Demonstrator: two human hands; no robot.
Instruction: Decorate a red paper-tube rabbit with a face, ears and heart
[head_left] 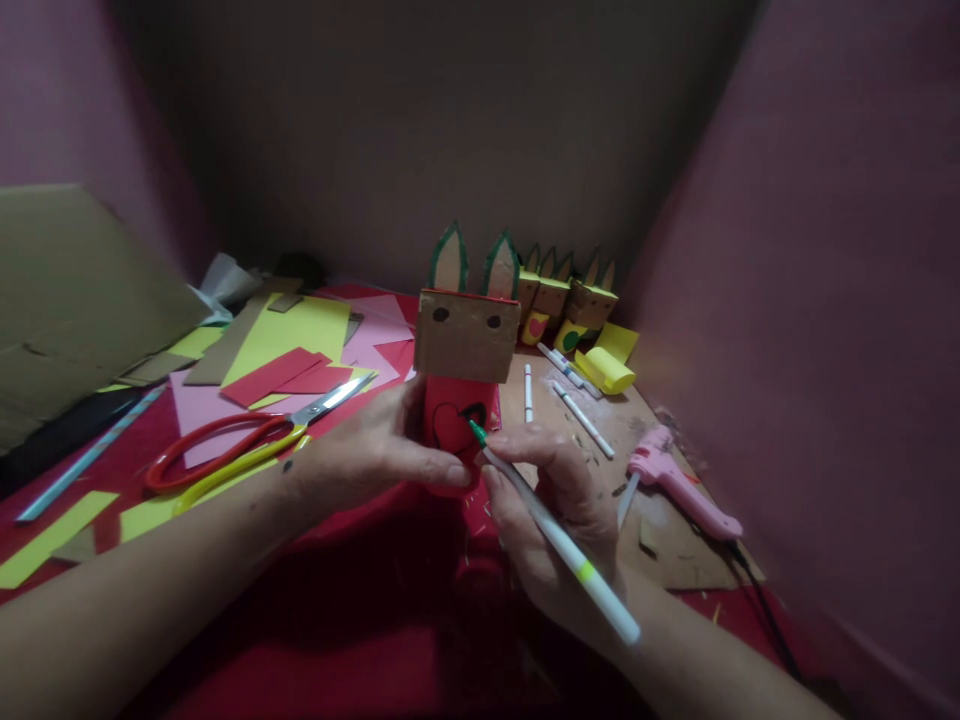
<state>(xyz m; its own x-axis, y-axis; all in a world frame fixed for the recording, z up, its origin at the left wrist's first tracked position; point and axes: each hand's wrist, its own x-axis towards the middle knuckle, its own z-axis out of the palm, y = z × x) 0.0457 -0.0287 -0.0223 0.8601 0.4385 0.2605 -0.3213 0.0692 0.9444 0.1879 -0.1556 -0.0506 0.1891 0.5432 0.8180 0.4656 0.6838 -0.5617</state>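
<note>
My left hand [382, 450] is closed around the red body of a cardboard animal figure [469, 335], which stands upright in front of me. The figure has a brown box head with two dark eyes and two pointed ears edged in green. A heart outline is drawn on its red paper body, and part of the heart's right lobe is coloured dark. My right hand [555, 500] grips a white felt-tip marker [566, 555] with a green tip. That tip touches or nearly touches the heart.
Red-and-yellow scissors [247, 440] lie open on coloured paper [300, 335] at left, near a striped straw [94, 455]. Similar figures [589, 300] stand behind. At right are several markers [583, 420], a yellow paper roll [606, 370] and a corded pink glue gun [682, 485] on cardboard.
</note>
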